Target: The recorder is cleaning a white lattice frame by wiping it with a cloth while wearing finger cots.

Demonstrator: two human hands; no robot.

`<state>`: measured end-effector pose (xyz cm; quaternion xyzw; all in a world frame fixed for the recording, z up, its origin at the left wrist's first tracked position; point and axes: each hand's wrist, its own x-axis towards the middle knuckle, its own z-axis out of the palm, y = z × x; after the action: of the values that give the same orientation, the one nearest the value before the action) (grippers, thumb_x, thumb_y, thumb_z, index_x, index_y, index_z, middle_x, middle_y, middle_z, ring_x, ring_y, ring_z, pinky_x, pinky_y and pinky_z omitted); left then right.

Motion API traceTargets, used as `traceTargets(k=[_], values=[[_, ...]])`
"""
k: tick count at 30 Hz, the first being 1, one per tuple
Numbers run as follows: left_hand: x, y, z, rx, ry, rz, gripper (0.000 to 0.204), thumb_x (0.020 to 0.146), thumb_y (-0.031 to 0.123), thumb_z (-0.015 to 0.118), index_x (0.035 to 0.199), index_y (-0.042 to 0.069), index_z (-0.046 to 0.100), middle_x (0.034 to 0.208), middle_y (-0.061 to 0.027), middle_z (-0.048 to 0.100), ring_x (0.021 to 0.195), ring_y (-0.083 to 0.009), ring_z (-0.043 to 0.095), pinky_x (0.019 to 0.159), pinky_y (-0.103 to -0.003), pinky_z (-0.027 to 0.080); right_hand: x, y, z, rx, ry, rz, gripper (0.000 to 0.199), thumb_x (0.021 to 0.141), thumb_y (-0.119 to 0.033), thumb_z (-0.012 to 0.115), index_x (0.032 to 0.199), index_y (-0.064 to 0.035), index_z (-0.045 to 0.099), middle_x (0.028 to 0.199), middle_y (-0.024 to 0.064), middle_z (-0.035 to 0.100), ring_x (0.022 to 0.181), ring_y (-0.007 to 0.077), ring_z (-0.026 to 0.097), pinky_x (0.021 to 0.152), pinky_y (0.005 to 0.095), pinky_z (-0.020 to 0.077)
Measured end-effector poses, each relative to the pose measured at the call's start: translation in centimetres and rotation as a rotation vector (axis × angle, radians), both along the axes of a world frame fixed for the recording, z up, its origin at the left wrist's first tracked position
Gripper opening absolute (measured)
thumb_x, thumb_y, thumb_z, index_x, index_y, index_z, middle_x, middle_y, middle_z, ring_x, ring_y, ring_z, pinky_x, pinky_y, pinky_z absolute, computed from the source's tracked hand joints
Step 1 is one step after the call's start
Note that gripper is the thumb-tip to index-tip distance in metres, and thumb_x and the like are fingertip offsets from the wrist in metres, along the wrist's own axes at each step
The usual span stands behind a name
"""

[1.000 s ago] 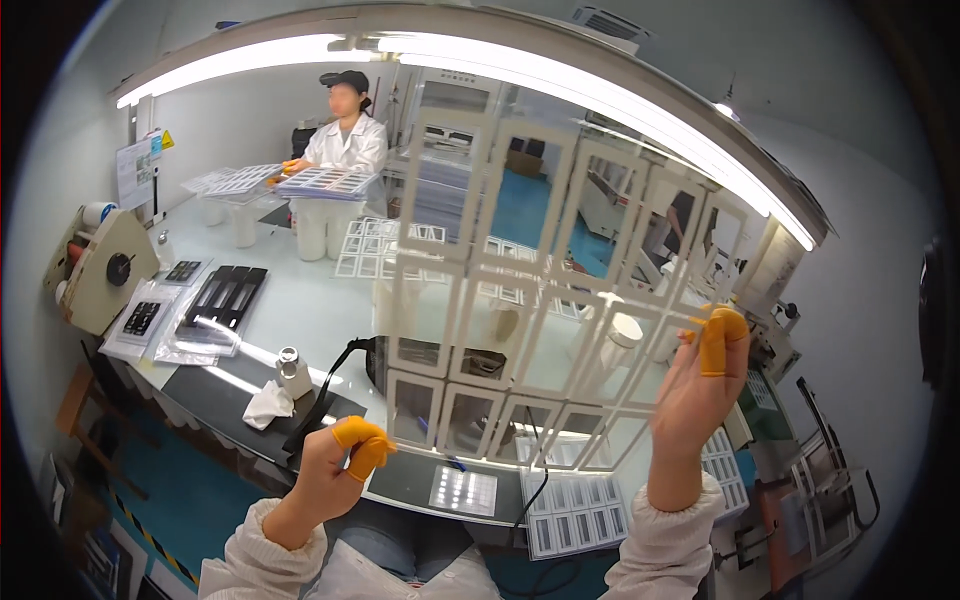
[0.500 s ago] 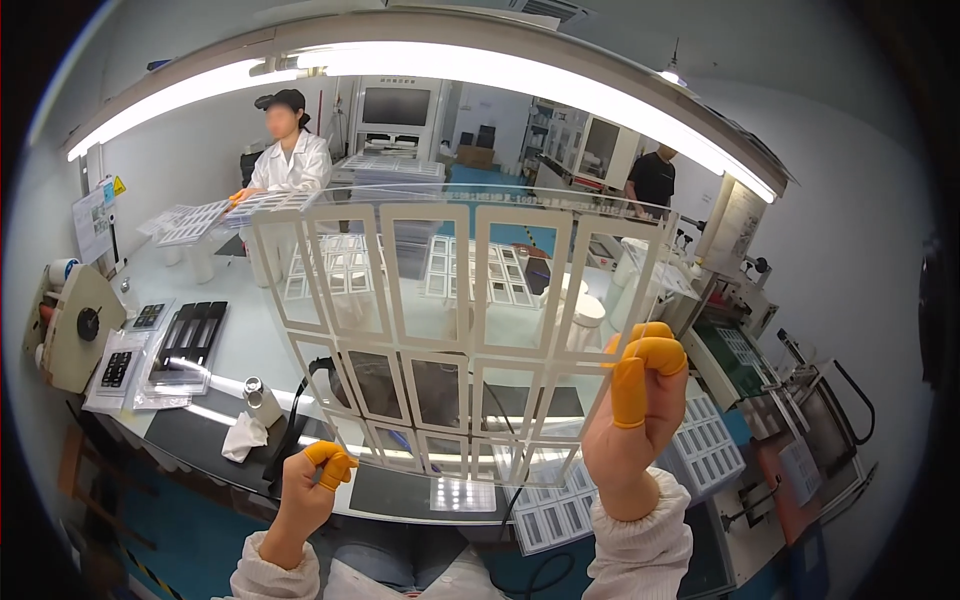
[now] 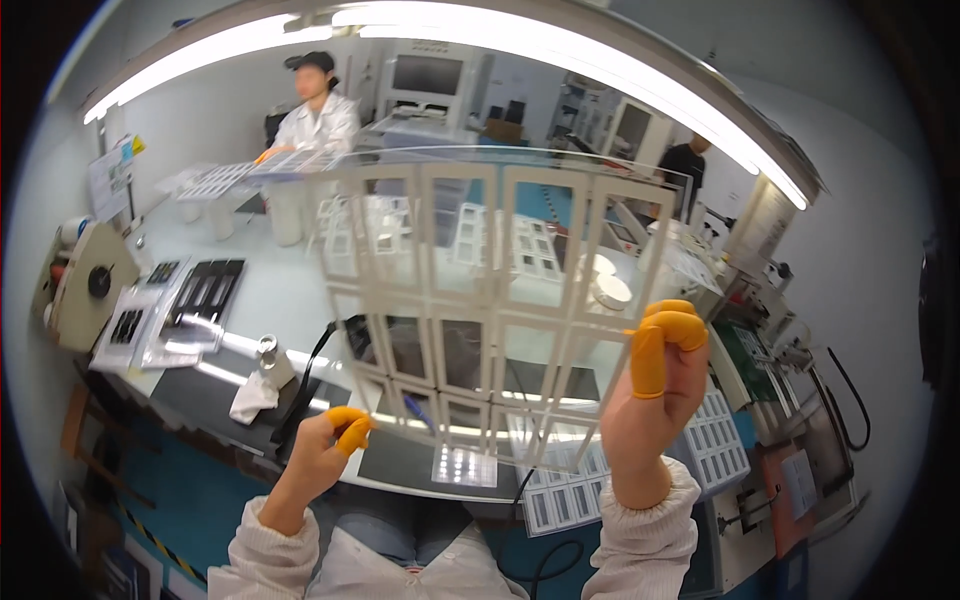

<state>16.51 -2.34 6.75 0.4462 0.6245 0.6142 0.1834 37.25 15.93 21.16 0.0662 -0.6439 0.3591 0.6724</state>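
Note:
A large clear sheet (image 3: pixel 495 240) with rows of white rectangular frames is held up in front of me, tilted, and the table shows through it. My left hand (image 3: pixel 325 440), in yellow finger covers, pinches its lower left corner. On the right edge, lower part, my right hand (image 3: pixel 655 385) has its finger-covered thumb and fingers closed on the sheet. Behind the sheet, partly seen through it, more framed sheets (image 3: pixel 510 240) rest on white supports. Motion slightly blurs the sheet.
A small bottle (image 3: pixel 273 362) and a crumpled white cloth (image 3: pixel 255 398) stand near the left front. Black strips (image 3: pixel 205 295) lie beyond. Printed sheets (image 3: pixel 565 503) are below right, beside machinery (image 3: pixel 760 350). A co-worker (image 3: pixel 318 120) handles sheets at far left. A long lamp (image 3: pixel 560 48) hangs overhead.
My view has shifted, so the room sits higher and farther right. The sheet appears narrower and slightly turned. Both hands keep their grip on it.

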Motion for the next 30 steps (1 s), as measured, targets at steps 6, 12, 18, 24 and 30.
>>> traceTargets(k=[6, 12, 18, 24, 30], values=[[-4.5, -0.3, -2.6, -0.119, 0.255, 0.442, 0.018, 0.075, 0.008, 0.063, 0.090, -0.003, 0.062, 0.072, -0.0154, 0.060, 0.059, -0.0187, 0.056, 0.056, -0.028, 0.043, -0.9, 2.3, -0.6, -0.048, -0.026, -0.050, 0.014, 0.087, -0.006, 0.053, 0.100, -0.0003, 0.053, 0.096, 0.0040, 0.054, 0.090, 0.0091, 0.049, 0.086, 0.0239, 0.0374], [-13.5, -3.3, -6.3, -0.251, 0.432, 1.041, 0.012, 0.075, 0.008, 0.058, 0.086, 0.004, 0.061, 0.084, -0.0155, 0.057, 0.079, -0.0319, 0.054, 0.069, -0.038, 0.044, -1.9, 3.4, -0.9, -0.105, -0.085, -0.185, 0.014, 0.090, -0.009, 0.049, 0.100, 0.0005, 0.053, 0.096, 0.0042, 0.052, 0.088, 0.0095, 0.049, 0.086, 0.0238, 0.0384], [-17.9, -7.3, -12.2, -0.656, 0.563, 0.910, 0.024, 0.072, 0.007, 0.057, 0.096, 0.008, 0.063, 0.095, -0.0119, 0.056, 0.095, -0.0296, 0.049, 0.080, -0.039, 0.040, -2.8, 3.6, -1.2, -0.093, -0.107, -0.161, 0.015, 0.091, -0.010, 0.047, 0.101, 0.0002, 0.053, 0.096, 0.0039, 0.052, 0.093, 0.0090, 0.049, 0.088, 0.0226, 0.0382], [-18.4, -7.8, -14.7, -0.559, 0.702, 0.954, 0.020, 0.072, 0.010, 0.060, 0.091, 0.006, 0.065, 0.091, -0.0104, 0.058, 0.091, -0.0275, 0.050, 0.081, -0.039, 0.039, -3.3, 3.7, -0.8, -0.125, -0.096, -0.164, 0.017, 0.091, -0.011, 0.048, 0.103, 0.0003, 0.053, 0.098, 0.0042, 0.052, 0.095, 0.0098, 0.049, 0.090, 0.0237, 0.0383], [-19.6, -8.3, -13.3, -0.314, 0.150, 0.943, 0.011, 0.076, 0.008, 0.056, 0.079, 0.002, 0.065, 0.085, -0.0119, 0.061, 0.081, -0.0236, 0.057, 0.070, -0.035, 0.044, -4.3, 3.0, -0.8, -0.129, -0.111, -0.149, 0.018, 0.091, -0.012, 0.048, 0.104, 0.0000, 0.052, 0.099, 0.0045, 0.052, 0.097, 0.0102, 0.049, 0.092, 0.0255, 0.0385]])
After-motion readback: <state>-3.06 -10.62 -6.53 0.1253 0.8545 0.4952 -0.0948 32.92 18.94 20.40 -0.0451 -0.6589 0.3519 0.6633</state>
